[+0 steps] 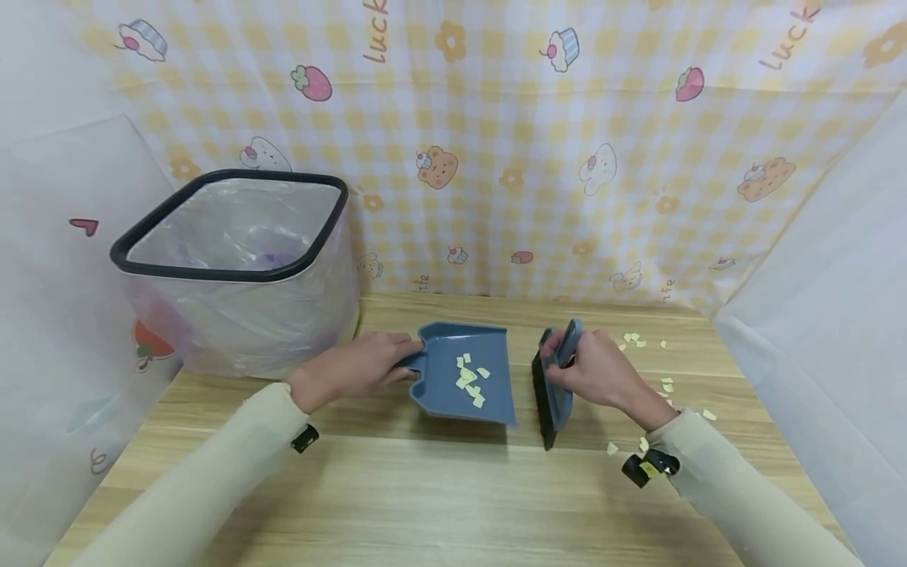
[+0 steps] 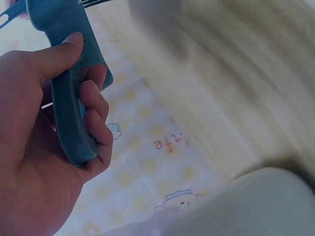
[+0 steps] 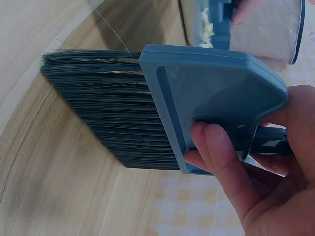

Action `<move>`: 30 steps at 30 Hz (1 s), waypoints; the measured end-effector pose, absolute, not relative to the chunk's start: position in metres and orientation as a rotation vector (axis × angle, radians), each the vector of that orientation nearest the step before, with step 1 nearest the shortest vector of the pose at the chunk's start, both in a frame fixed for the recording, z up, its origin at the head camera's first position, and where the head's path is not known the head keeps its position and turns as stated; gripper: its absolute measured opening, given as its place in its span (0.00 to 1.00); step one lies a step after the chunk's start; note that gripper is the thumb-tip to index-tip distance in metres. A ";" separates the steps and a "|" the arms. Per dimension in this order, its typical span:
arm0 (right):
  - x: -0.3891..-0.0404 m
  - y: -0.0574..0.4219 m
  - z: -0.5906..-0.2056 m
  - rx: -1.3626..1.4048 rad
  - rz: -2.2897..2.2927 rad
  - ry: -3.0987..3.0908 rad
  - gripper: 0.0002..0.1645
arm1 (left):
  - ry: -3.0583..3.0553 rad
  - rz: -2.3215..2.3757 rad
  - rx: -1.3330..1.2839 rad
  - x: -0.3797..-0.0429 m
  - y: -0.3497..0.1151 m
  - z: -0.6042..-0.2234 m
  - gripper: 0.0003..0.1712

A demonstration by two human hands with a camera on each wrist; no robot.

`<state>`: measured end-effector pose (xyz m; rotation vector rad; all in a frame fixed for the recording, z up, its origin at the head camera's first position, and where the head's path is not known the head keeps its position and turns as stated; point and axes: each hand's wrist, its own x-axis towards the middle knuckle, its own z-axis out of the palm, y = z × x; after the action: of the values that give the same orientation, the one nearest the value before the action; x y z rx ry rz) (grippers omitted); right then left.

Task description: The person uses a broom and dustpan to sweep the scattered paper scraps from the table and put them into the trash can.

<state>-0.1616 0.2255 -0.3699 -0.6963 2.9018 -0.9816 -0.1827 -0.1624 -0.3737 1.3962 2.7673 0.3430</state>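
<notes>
My left hand (image 1: 368,362) grips the handle of a blue-grey dustpan (image 1: 468,335), and in the left wrist view the fingers curl round that handle (image 2: 66,113). Several pale yellow paper scraps (image 1: 468,376) lie in the pan, whose open edge faces right. Just right of it, my right hand (image 1: 595,368) holds a matching hand brush (image 1: 563,402) by its handle. Dark bristles (image 3: 108,108) point down and leftward, apart from the pan's lip. The right wrist view shows fingertips (image 3: 216,137) resting against the brush's flat back.
A bin (image 1: 241,315) with a black rim and clear liner stands at the back left. More paper scraps (image 1: 666,386) lie scattered on the wooden tabletop (image 1: 425,496), right of the brush. A checked cloth (image 1: 482,228) hangs behind, with white sheeting (image 1: 836,276) on both sides.
</notes>
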 end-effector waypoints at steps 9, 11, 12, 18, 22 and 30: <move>-0.161 0.227 -0.370 -0.684 -0.978 2.903 0.11 | 2.816 0.354 1.456 -0.186 -0.163 -0.346 0.11; -0.160 0.227 -0.370 -0.680 -0.972 2.906 0.11 | 2.827 0.355 1.480 -0.187 -0.164 -0.339 0.09; -0.160 0.227 -0.370 -0.678 -0.970 2.907 0.11 | 2.831 0.355 1.480 -0.188 -0.165 -0.334 0.09; -0.159 0.228 -0.369 -0.671 -0.955 2.907 0.11 | 2.865 0.351 1.480 -0.189 -0.167 -0.308 0.08; -0.159 0.227 -0.368 -0.669 -0.948 2.905 0.11 | 2.886 0.340 1.478 -0.190 -0.169 -0.291 0.09; -0.158 0.227 -0.366 -0.681 -0.944 2.905 0.10 | 2.911 0.310 1.393 -0.185 -0.172 -0.259 0.10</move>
<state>-0.1582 0.2272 -0.3665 -0.6809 2.9051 -0.9436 -0.1852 -0.1724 -0.2590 1.3934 2.9107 0.3097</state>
